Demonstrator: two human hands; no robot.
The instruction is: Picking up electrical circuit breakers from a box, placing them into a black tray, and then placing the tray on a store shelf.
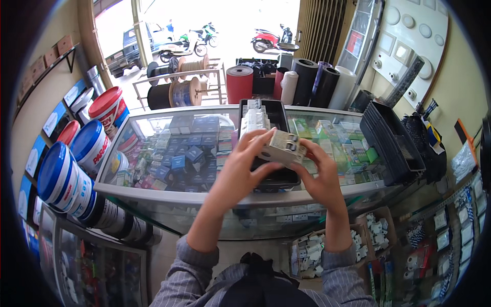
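Between both hands, above the counter, is a whitish circuit breaker point(284, 145) with dark toggles on its upper right side. My left hand point(247, 169) grips its left end, thumb below and fingers over the top. At the other end, my right hand point(318, 165) pinches it between thumb and fingers. Under the hands a black plastic tray point(277, 111) lies on the glass-topped display counter point(147, 122). More white breakers point(254, 115) are lined up along the tray's left side. My hands hide part of the tray's middle.
Nested black trays point(391, 146) stand at the counter's right end. Paint buckets point(90, 142) crowd the left. Below right, cardboard boxes point(358, 230) hold loose white fittings. Beyond the counter are upright rolls of sheet material point(239, 84) and cable spools point(186, 92).
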